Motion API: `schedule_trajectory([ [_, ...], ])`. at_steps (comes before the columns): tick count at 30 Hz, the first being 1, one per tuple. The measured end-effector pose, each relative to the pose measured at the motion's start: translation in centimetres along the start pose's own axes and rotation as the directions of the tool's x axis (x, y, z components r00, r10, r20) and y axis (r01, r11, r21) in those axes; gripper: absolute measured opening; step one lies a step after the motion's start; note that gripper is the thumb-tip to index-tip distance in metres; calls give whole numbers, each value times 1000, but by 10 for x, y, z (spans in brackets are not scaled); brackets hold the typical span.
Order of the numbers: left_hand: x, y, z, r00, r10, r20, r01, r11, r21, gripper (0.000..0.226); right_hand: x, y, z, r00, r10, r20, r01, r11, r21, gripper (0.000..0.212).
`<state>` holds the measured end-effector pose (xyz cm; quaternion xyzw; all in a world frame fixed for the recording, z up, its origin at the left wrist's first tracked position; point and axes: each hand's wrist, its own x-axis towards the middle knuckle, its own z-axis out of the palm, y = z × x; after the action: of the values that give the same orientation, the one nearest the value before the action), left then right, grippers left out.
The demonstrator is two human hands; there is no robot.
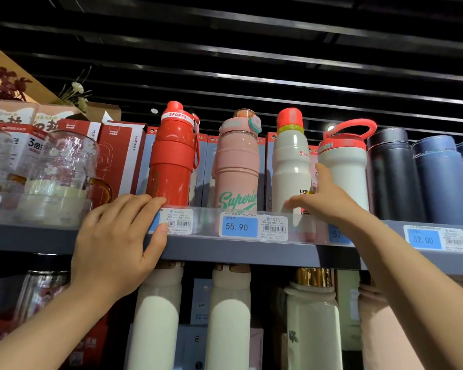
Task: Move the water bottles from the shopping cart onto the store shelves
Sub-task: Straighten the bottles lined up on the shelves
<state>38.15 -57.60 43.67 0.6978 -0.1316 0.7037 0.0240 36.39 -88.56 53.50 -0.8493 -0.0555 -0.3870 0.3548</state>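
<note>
Reaching between two white bottles (292, 161), right hand (329, 201) spread; left hand (112, 241) slack on shelf (251, 252).

Light falls bright on the shelf edge (251, 252), while the slatted ceiling (251, 49) above is almost black. Two small lamps (154, 110) glow there. Soft glare lies on the white bottles (155, 316) below. The glass jars (64, 166) at the left look blurred, and the wide lens bends the shelf edge.
</note>
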Motion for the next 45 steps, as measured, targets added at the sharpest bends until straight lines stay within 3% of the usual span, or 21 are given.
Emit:
schedule_trajectory([
  [17, 1, 1, 0, 1000, 0, -17, 0, 1000, -4, 51, 5, 0, 16, 984, 79, -157, -116, 963, -243, 88],
  [30, 0, 1, 1, 999, -2, -32, 1, 1000, -11, 51, 2, 2, 20, 952, -15, -305, -71, 961, -268, 94],
  [45, 0, 2, -1, 1000, -18, -10, 18, 1000, -25, 52, -1, 0, 19, 954, -27, -299, -65, 954, -292, 98],
])
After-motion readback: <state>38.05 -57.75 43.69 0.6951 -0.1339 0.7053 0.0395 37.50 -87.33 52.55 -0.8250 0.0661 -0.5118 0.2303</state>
